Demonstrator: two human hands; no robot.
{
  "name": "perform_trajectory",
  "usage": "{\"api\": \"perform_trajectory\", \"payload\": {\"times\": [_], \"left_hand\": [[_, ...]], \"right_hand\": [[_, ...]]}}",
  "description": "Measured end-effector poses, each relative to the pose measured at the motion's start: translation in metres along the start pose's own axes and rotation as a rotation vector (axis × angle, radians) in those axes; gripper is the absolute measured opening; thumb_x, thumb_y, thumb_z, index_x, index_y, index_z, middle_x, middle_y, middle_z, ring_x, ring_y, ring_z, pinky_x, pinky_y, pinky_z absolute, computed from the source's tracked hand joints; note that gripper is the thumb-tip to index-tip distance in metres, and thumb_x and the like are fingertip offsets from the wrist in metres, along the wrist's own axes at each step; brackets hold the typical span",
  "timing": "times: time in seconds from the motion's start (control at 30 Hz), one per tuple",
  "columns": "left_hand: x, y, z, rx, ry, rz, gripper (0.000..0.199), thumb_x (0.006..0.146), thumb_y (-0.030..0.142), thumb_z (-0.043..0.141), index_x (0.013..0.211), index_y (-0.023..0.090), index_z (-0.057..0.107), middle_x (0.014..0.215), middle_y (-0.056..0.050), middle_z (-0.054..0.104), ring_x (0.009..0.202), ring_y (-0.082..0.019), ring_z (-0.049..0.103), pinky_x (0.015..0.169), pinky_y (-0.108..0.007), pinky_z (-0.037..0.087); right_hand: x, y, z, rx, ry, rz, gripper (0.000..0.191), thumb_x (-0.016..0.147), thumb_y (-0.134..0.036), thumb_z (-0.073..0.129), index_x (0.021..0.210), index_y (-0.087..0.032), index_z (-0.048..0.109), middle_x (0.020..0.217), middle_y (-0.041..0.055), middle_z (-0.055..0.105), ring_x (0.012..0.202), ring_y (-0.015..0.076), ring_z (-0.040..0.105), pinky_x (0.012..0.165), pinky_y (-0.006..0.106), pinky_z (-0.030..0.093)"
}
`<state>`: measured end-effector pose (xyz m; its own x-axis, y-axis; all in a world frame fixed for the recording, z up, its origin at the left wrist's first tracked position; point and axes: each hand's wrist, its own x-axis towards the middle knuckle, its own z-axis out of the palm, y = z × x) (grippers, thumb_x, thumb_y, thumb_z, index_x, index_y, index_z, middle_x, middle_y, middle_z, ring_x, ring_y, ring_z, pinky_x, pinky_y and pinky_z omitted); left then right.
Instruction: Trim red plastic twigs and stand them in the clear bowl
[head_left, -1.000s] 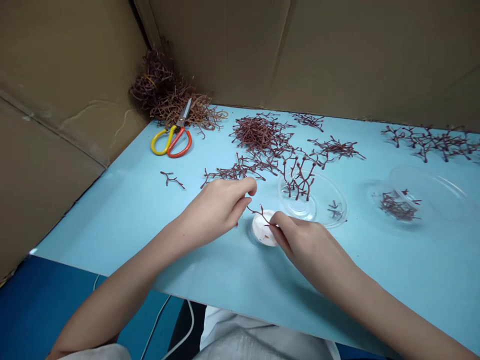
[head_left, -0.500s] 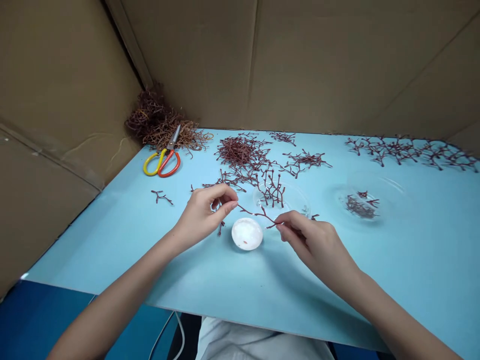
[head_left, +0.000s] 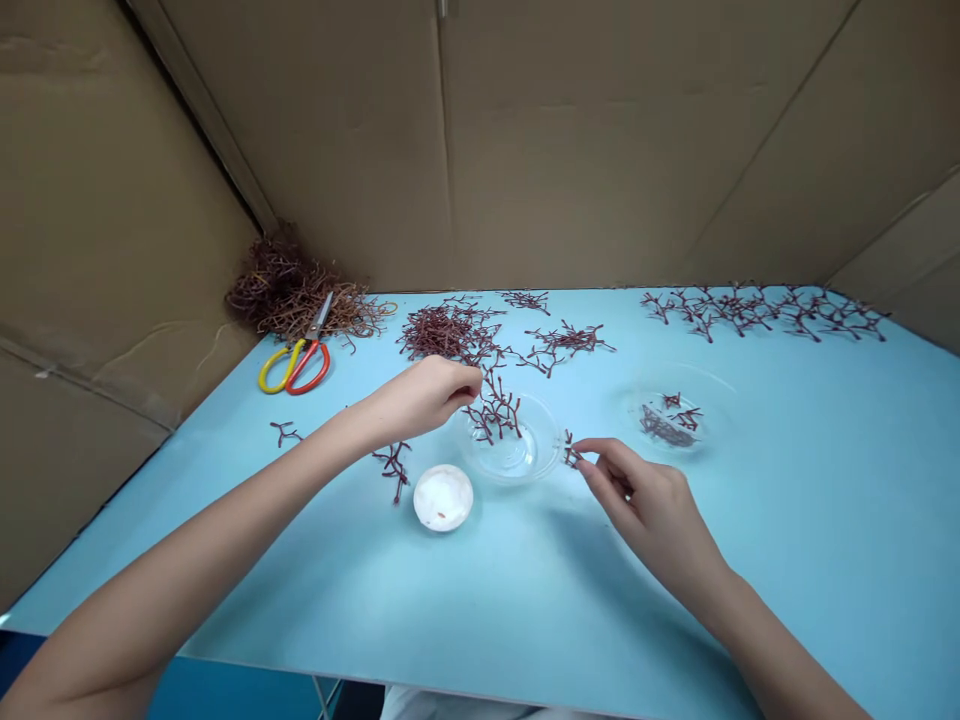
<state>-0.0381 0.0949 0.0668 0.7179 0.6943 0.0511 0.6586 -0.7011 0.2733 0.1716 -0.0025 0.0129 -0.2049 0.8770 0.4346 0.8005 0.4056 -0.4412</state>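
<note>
My left hand (head_left: 442, 392) is pinched closed above the left rim of a clear bowl (head_left: 536, 455); a branched dark twig piece (head_left: 499, 410) stands in that bowl just by its fingertips. What the fingers hold is too small to make out. At the bowl's right rim, my right hand (head_left: 634, 490) pinches a small dark twig (head_left: 570, 455) between thumb and forefinger. In front of the bowl sits a small white dish (head_left: 443, 498) with a tiny reddish speck. Another twig cluster (head_left: 394, 468) lies left of the dish.
Scissors (head_left: 304, 360) rest against a brown twig heap (head_left: 300, 290) at the back left. Twig piles (head_left: 442, 330) lie at the back middle, and joined twigs (head_left: 765, 310) at the back right. A second clear bowl (head_left: 712, 405) holds twig bits. Cardboard walls (head_left: 562, 150) enclose the table.
The view has shifted. My left hand has moved away from the twig between both hands, over to the clear bowl. My right hand remains closed on a twig, now at the bowl's right side.
</note>
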Motion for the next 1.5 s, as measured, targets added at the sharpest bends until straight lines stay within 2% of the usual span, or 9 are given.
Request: {"api": "perform_trajectory", "payload": {"times": [0.17,0.27,0.4,0.5,0.67,0.8,1.1,1.33,1.5], "left_hand": [[0.009,-0.007,0.007,0.077,-0.046,-0.034,0.016,0.077,0.01,0.038,0.071,0.015,0.051,0.063,0.0,0.052,0.058,-0.01,0.046,0.055,-0.019,0.032],[0.01,-0.007,0.005,0.125,-0.033,-0.07,0.013,0.079,0.017,0.039,0.085,0.017,0.051,0.07,-0.001,0.054,0.061,-0.013,0.049,0.056,-0.021,0.033],[-0.003,-0.006,-0.003,0.25,0.092,-0.19,0.026,0.082,0.025,0.037,0.106,0.02,0.042,0.088,-0.005,0.054,0.067,-0.016,0.051,0.059,-0.025,0.036],[-0.024,-0.014,-0.002,0.287,0.19,-0.338,0.023,0.082,0.026,0.033,0.102,0.017,0.042,0.089,-0.006,0.052,0.073,-0.018,0.051,0.063,-0.027,0.037],[-0.062,-0.031,0.03,0.205,-0.044,-0.513,0.017,0.08,0.028,0.038,0.077,0.017,0.05,0.078,-0.004,0.057,0.069,-0.018,0.053,0.057,-0.025,0.036],[-0.074,-0.034,0.056,0.183,-0.093,-0.572,0.017,0.077,0.033,0.043,0.073,0.018,0.05,0.074,-0.004,0.057,0.067,-0.02,0.054,0.052,-0.024,0.034],[-0.08,-0.034,0.058,0.104,-0.08,-0.554,0.013,0.077,0.017,0.039,0.071,0.018,0.051,0.076,-0.003,0.057,0.071,-0.017,0.053,0.059,-0.025,0.036],[-0.085,-0.031,0.05,0.053,-0.112,-0.481,0.021,0.072,0.012,0.041,0.088,0.02,0.052,0.078,-0.002,0.058,0.081,-0.018,0.051,0.071,-0.029,0.036],[-0.081,-0.024,0.056,0.088,-0.084,-0.463,0.022,0.069,0.006,0.035,0.075,0.016,0.055,0.069,-0.006,0.057,0.083,-0.024,0.047,0.072,-0.039,0.032]], "right_hand": [[-0.005,-0.005,0.002,-0.025,-0.015,-0.055,0.027,0.086,-0.027,0.029,0.085,-0.014,0.052,0.044,-0.0055,0.045,0.033,0.0073,0.04,0.038,0.017,0.033],[-0.007,-0.007,0.001,-0.037,-0.006,-0.078,0.03,0.087,-0.028,0.027,0.087,-0.013,0.053,0.045,-0.0044,0.048,0.033,0.0075,0.041,0.037,0.017,0.034],[-0.011,-0.007,-0.002,-0.044,0.028,-0.106,0.032,0.088,-0.029,0.026,0.086,-0.013,0.053,0.046,-0.0031,0.052,0.033,0.0072,0.044,0.035,0.017,0.034],[-0.014,-0.006,-0.003,-0.047,0.031,-0.12,0.031,0.088,-0.029,0.027,0.086,-0.013,0.053,0.047,-0.0025,0.054,0.035,0.0072,0.047,0.036,0.016,0.035],[-0.019,-0.003,-0.001,-0.042,0.011,-0.146,0.029,0.087,-0.029,0.029,0.084,-0.014,0.054,0.048,-0.0019,0.055,0.037,0.0073,0.05,0.036,0.016,0.036],[-0.02,-0.002,0.001,-0.035,-0.015,-0.172,0.03,0.087,-0.029,0.029,0.082,-0.014,0.055,0.047,-0.0023,0.055,0.036,0.0074,0.05,0.036,0.016,0.037],[-0.023,0.003,0.003,-0.037,-0.05,-0.145,0.03,0.087,-0.029,0.029,0.08,-0.016,0.055,0.049,-0.0021,0.057,0.037,0.0078,0.052,0.036,0.017,0.038],[-0.023,0.002,0.002,-0.012,-0.053,-0.156,0.029,0.086,-0.029,0.029,0.08,-0.016,0.055,0.05,-0.0017,0.058,0.037,0.0083,0.052,0.037,0.018,0.039],[-0.023,0.001,0.0,-0.006,-0.055,-0.167,0.028,0.086,-0.027,0.03,0.079,-0.017,0.055,0.051,-0.001,0.059,0.038,0.0086,0.052,0.037,0.018,0.038]]}}
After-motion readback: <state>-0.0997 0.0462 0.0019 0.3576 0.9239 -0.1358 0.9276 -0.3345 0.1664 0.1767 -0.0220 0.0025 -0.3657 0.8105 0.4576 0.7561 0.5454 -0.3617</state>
